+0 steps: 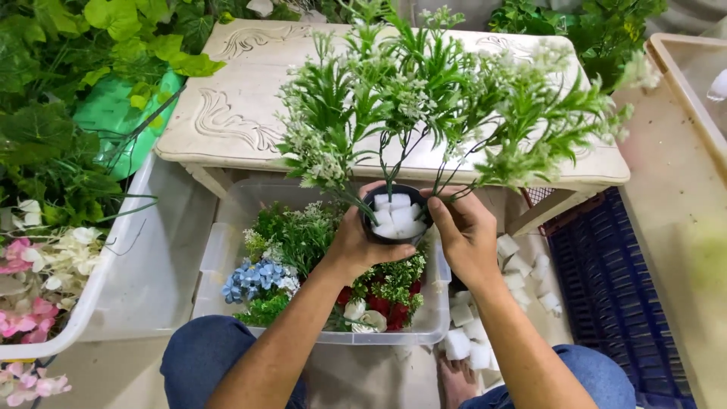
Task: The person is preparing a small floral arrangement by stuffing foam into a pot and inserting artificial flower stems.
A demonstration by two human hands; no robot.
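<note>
Left hand (362,244) closed round a small black pot (395,215) packed with white foam pieces, held above the clear plastic bin (227,250). Right hand (463,231) pinches the green sprigs (424,98) at the pot's rim. Cream table (227,113) behind the bin.

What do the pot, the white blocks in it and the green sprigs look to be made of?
Pot: dark, smooth, likely plastic. White blocks: matte, crumbly-edged, probably foam. Green sprigs: stiff, uniform leaves on thin dark stems, seemingly artificial plastic. Left hand grips the pot; right hand touches its rim.
</note>
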